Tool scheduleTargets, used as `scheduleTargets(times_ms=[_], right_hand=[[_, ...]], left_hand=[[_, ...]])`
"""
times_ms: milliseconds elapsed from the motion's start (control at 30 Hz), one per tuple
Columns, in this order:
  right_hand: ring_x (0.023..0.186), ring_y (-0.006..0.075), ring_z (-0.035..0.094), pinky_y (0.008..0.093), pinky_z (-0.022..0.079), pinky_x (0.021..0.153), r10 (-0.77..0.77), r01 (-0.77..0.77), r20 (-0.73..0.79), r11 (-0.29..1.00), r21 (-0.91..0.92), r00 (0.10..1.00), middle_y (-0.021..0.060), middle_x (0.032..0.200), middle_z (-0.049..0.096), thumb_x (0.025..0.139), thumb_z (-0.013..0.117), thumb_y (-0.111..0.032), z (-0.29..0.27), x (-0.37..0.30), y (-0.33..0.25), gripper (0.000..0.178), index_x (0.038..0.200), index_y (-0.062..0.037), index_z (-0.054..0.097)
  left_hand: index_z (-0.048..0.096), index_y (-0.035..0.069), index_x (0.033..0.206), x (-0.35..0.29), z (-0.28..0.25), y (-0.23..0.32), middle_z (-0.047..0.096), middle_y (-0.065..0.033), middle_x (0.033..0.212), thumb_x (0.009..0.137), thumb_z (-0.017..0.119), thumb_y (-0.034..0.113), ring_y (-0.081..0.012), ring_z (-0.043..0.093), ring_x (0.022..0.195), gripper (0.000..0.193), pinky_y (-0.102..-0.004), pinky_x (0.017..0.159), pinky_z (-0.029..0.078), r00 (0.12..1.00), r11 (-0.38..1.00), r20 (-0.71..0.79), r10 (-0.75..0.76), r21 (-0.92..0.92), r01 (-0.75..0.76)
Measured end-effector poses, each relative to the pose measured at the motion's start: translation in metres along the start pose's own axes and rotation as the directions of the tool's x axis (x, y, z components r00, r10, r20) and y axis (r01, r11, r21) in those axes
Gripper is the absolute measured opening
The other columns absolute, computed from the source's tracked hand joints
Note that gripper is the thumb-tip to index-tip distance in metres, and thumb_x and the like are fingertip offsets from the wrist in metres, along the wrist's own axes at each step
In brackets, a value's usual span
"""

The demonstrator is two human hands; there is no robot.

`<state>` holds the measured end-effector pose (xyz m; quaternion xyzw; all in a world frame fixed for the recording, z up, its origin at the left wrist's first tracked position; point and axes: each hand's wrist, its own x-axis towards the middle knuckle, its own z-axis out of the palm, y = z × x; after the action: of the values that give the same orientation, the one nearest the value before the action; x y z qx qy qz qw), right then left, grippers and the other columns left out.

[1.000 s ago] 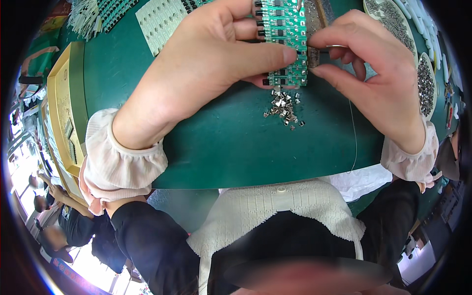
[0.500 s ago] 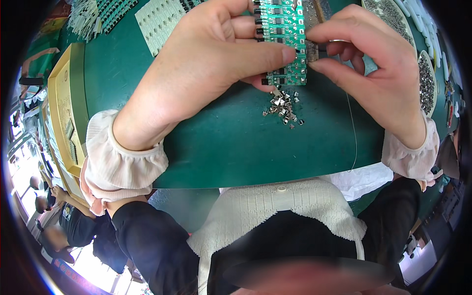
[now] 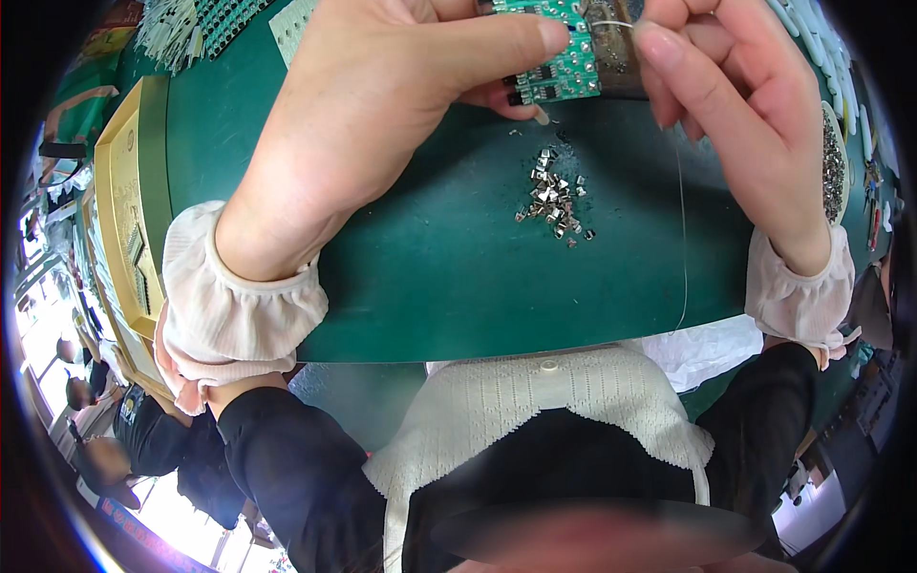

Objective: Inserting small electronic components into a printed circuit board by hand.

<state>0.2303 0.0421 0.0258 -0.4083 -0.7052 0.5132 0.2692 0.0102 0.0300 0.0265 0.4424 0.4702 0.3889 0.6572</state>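
Note:
At the top of the view my left hand (image 3: pixel 382 105) is closed on a green circuit board panel (image 3: pixel 576 74), its thumb pressed over the face. Small black chips and silver solder dots show on the panel, whose upper part is cut off by the frame. Just to its right, my right hand (image 3: pixel 740 105) is closed with a thin pale wire (image 3: pixel 611 24) at its fingertips, the wire reaching toward the board's edge. A fine strand (image 3: pixel 684 239) hangs below that hand to the table edge. Small bent metal clips (image 3: pixel 554 196) lie heaped below the board.
The green table (image 3: pixel 458 286) carries a yellow box (image 3: pixel 119 172) with small boards at left. More circuit boards (image 3: pixel 229 24) and white wires (image 3: pixel 167 33) lie far left. A tray of small metal parts (image 3: pixel 833 167) stands at right. People sit beyond the left side.
Both hands and the board have moved up in the view, away from the clips. The right fingers have shifted off the board's edge, and the pale wire now shows between them and the board.

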Motion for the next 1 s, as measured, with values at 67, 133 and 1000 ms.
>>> scheduleTargets(times_ms=[67, 133, 1000], right_hand=[[0.058, 0.0028, 0.055, 0.0156, 0.037, 0.05, -0.104, 0.101, -0.04, 0.993, -0.059, 0.994, 0.0013, 0.076, 0.059, 0.098, 0.059, -0.003, 0.004, 0.002, 0.003, 0.012, 0.101, 0.0001, 0.048], [0.058, 0.0025, 0.055, 0.0153, 0.037, 0.05, -0.119, 0.114, -0.044, 0.989, -0.097, 0.992, 0.0013, 0.076, 0.059, 0.097, 0.06, -0.003, 0.004, 0.002, 0.003, 0.012, 0.102, 0.0004, 0.049], [0.058, 0.0029, 0.055, 0.0164, 0.04, 0.05, -0.157, 0.155, -0.057, 0.987, -0.031, 0.986, 0.0017, 0.077, 0.057, 0.098, 0.06, -0.003, 0.003, 0.006, 0.009, 0.013, 0.1, 0.0006, 0.048]], left_hand=[[0.049, -0.002, 0.13, -0.002, 0.001, 0.001, 0.071, -0.0097, 0.107, 0.088, 0.068, -0.006, -0.0108, 0.068, 0.083, 0.046, -0.0227, 0.065, 0.056, 1.0, 1.0, -0.005, -0.002, -0.023, 0.002], [0.049, -0.003, 0.13, -0.001, 0.001, 0.001, 0.071, -0.0103, 0.107, 0.088, 0.068, -0.006, -0.0113, 0.069, 0.083, 0.046, -0.0228, 0.063, 0.057, 1.0, 0.999, -0.005, 0.012, -0.048, -0.012], [0.047, -0.004, 0.133, -0.002, 0.0, 0.003, 0.071, -0.013, 0.109, 0.088, 0.068, -0.008, -0.0133, 0.069, 0.083, 0.05, -0.0231, 0.064, 0.057, 0.997, 0.998, -0.037, 0.064, -0.004, -0.064]])
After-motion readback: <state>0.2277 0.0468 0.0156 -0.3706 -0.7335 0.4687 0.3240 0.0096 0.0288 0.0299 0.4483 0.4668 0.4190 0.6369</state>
